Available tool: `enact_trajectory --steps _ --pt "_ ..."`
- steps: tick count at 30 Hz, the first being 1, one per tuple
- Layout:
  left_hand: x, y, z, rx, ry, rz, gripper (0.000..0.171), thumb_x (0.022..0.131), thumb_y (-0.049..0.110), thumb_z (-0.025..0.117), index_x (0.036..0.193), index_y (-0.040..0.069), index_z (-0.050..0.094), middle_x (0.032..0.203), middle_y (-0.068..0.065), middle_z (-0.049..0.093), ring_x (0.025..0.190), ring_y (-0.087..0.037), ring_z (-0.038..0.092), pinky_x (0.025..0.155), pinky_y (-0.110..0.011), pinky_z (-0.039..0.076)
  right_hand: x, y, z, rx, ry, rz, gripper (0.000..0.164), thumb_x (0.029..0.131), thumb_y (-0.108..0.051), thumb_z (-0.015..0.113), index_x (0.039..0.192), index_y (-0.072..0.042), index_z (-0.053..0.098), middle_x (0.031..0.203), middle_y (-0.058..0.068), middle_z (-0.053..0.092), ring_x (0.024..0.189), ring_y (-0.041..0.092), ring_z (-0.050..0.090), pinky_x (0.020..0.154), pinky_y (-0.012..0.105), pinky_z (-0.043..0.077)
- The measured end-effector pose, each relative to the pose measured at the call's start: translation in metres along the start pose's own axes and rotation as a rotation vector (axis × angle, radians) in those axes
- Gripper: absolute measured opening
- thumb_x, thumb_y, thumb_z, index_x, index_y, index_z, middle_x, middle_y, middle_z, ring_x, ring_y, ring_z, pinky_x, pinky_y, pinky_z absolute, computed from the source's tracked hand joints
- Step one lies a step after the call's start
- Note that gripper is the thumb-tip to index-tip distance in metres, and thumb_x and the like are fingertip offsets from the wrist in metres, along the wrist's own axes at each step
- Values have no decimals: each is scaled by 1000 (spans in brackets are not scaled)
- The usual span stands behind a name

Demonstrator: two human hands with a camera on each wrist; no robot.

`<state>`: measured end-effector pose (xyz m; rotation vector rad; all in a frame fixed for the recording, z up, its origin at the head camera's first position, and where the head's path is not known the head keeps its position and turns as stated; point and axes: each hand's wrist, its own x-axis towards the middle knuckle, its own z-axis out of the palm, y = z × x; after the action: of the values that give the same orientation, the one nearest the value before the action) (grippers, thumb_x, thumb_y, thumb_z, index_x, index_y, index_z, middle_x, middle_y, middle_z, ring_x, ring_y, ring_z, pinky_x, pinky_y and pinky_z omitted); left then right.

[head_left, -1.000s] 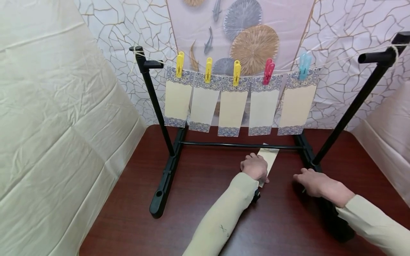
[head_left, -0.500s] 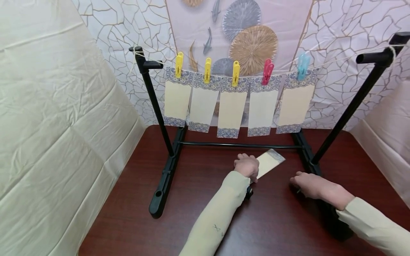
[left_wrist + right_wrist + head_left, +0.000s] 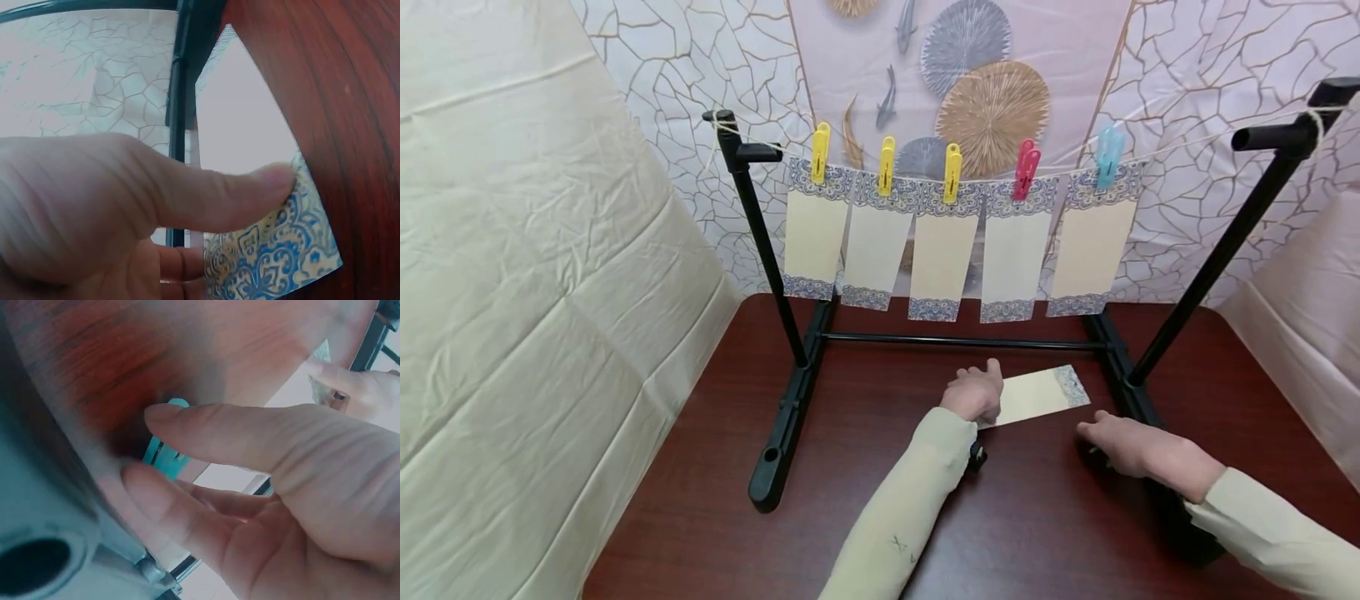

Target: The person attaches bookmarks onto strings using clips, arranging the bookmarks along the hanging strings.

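Note:
My left hand (image 3: 973, 394) pinches one end of a cream paper card (image 3: 1030, 395) with blue patterned ends, the thumb on top over the pattern. The card's other end points right, above the brown table. My right hand (image 3: 1138, 446) is to the right, near the rack's right foot. In the right wrist view a teal clothespin (image 3: 166, 460) sits between the thumb and fingers, partly hidden by them. Several similar cards hang from a string, held by yellow clothespins (image 3: 952, 173), a pink clothespin (image 3: 1026, 170) and a light blue clothespin (image 3: 1108, 158).
A black rack stands on the brown table (image 3: 700, 500), its left foot (image 3: 778, 450) and right post (image 3: 1217, 233) on either side of my hands. A low black crossbar (image 3: 962, 340) runs behind them. Pale cloth (image 3: 550, 292) flanks the left side.
My left hand has moved left and slightly down, bringing the card out from near the crossbar and turning its far end toward the right. The right hand has shifted slightly left and downward.

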<state>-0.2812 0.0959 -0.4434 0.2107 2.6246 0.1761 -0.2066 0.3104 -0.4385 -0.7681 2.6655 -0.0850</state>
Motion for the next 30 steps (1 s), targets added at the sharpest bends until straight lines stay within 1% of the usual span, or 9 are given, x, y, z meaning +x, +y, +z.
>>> enact_trajectory --steps 4,6,10,12,15,20,23,27,30 --pt "-1 -8 2 -101 -20 72 72 98 19 54 156 36 15 158 -1 34 148 -22 28 89 -40 44 2 0 0 -33 5 -2 29 78 9 70 98 -11 62 87 8 57 72 18 55 62 34 47" --pt "-2 -11 2 -124 -19 107 64 99 19 52 154 36 24 156 1 37 146 -20 31 85 -41 44 3 1 -2 -35 0 -14 27 78 6 71 96 -11 62 86 5 58 73 16 54 62 34 47" --pt "-3 -15 0 -139 21 184 44 97 16 54 140 27 48 133 2 57 110 -16 56 72 -38 45 2 2 -5 28 -19 -18 21 80 -1 74 90 -14 60 77 -2 54 67 11 46 58 28 39" --pt "-5 -17 -2 -139 48 219 36 96 15 55 132 24 54 121 3 61 90 -15 54 66 -35 44 2 3 -9 72 -23 -4 20 82 -6 74 90 -15 58 73 -4 50 63 9 42 56 26 35" --pt "-8 -19 -6 -126 79 266 38 96 11 55 132 22 57 122 4 62 81 -13 53 60 -31 42 1 4 -17 125 1 0 18 86 -12 72 91 -15 55 72 -6 47 61 6 41 54 24 34" --pt "-13 -20 -10 -126 104 334 45 95 7 53 137 22 55 133 7 60 76 -13 52 54 -26 37 -7 7 -35 148 126 -54 17 91 -12 68 89 -17 52 72 -9 47 62 1 42 57 21 36" --pt "-15 -18 -13 -131 134 344 43 95 8 53 135 22 56 131 7 61 76 -13 51 56 -26 37 -11 6 -47 124 201 -75 17 91 -10 68 90 -18 53 74 -11 48 65 -1 43 59 21 37" --pt "-16 -15 -15 -130 198 356 33 93 10 55 124 20 60 114 6 65 75 -13 51 58 -25 39 -17 4 -61 92 256 -65 17 90 -9 68 97 -18 56 77 -13 52 67 -1 46 60 22 41" --pt "-17 -14 -16 -153 238 364 27 93 11 56 117 19 62 103 5 64 71 -13 51 57 -25 40 -22 2 -71 70 309 -58 18 89 -9 69 96 -18 55 75 -12 51 65 -1 45 58 21 40"
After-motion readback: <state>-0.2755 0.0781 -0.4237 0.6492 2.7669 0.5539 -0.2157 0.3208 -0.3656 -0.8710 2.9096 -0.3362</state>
